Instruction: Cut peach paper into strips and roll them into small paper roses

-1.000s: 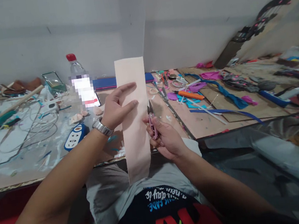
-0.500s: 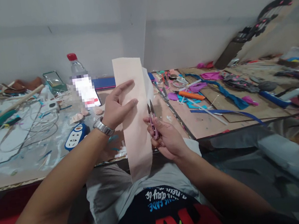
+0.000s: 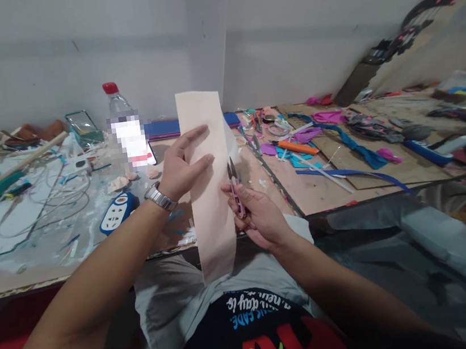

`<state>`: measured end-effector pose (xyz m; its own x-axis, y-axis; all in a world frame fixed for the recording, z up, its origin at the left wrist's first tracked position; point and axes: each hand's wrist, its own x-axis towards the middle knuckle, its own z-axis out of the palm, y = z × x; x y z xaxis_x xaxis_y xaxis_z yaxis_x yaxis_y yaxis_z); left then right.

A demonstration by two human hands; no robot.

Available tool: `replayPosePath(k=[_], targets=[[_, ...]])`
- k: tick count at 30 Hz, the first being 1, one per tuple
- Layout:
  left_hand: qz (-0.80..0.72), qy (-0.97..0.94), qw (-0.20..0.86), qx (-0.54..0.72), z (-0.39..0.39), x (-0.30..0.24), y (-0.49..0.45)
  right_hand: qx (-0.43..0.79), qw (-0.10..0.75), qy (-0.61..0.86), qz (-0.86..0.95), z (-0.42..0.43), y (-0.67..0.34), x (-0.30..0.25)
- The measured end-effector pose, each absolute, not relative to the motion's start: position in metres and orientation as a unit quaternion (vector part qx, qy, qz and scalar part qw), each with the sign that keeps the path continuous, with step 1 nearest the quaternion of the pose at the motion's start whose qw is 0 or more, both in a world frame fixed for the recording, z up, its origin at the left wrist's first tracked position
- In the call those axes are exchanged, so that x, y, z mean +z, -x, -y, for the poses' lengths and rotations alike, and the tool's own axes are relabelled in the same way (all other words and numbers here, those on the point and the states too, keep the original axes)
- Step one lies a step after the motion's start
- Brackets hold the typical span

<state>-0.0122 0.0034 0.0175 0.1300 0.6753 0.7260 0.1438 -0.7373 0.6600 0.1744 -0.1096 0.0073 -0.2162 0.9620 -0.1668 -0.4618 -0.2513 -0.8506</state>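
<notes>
holding a long pale strip (image 3: pixel 213 223) between thumb and fingers, the left hand (image 3: pixel 176 170) keeps it upright before the body, the strip's lower part running down just left of the right hand (image 3: pixel 261 213), whose fingers are wrapped around pink-handled snips (image 3: pixel 238 196) with blades pointing up beside the strip's edge. left of the left hand, a lit phone (image 3: pixel 131 141) and blue-and-white socket block (image 3: pixel 114 213) sit on the bench (image 3: pixel 304 193); beyond the right hand, to its right, lies an orange tool (image 3: pixel 298 147).

White layer (image 3: pixel 230 139) partly hidden behind pale strip (image 3: pixel 213 217), phone screen (image 3: pixel 131 141) pixelated
</notes>
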Motion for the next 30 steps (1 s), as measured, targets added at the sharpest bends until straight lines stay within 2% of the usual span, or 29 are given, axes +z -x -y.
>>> replayPosePath(k=[30], targets=[[-0.272, -0.734, 0.188, 0.593, 0.0026, 0.0188, 0.0087, 0.703, 0.527, 0.348, 0.326, 0.1045, -0.1700, 0.0083]])
